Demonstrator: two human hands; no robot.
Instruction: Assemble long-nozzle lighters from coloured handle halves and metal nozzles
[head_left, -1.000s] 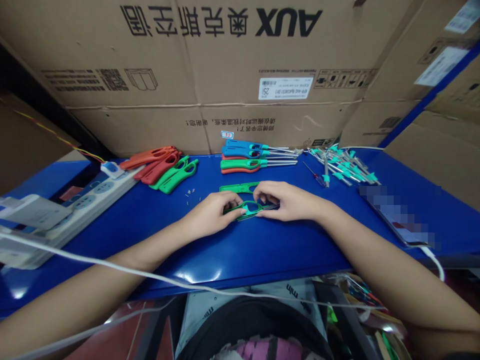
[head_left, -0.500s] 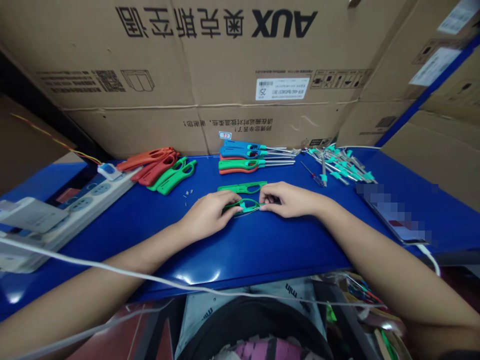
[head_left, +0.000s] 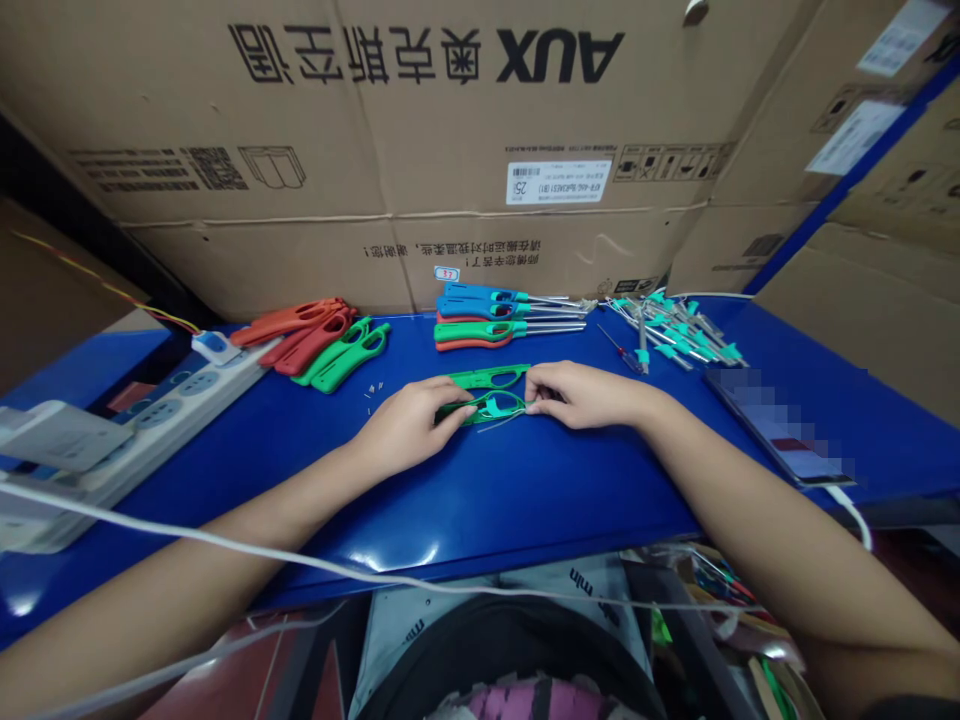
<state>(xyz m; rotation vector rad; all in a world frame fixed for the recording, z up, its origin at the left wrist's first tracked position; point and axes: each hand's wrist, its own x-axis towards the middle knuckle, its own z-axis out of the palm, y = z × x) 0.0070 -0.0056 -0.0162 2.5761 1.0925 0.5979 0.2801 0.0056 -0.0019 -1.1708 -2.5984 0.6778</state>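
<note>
My left hand (head_left: 412,420) is closed, thumb and fingers gripping the handle end of an open green lighter shell (head_left: 466,416) low over the blue table. A teal trigger (head_left: 496,407) sits in the shell by its finger loop. At the loop's far end my right hand (head_left: 581,395) is pinched, its fingertips on the shell's right end; they hide exactly what they hold. One thin wire (head_left: 501,424) sticks out in front of the shell, running toward those fingertips. Just behind lies another green shell half (head_left: 491,378), its left end partly covered by my left hand.
Assembled lighters (head_left: 480,330) lie behind. Orange, red and green shells (head_left: 315,345) are at left, metal lighter tubes with teal triggers (head_left: 682,330) at right. A screwdriver (head_left: 619,350), phone (head_left: 780,425), power strip (head_left: 180,400) and white cable (head_left: 300,556) are around; cardboard (head_left: 420,120) walls the back.
The held shell and both hands have shifted slightly. My left hand now covers more of the rear shell half's left end, and the thin wire shows more clearly in front.
</note>
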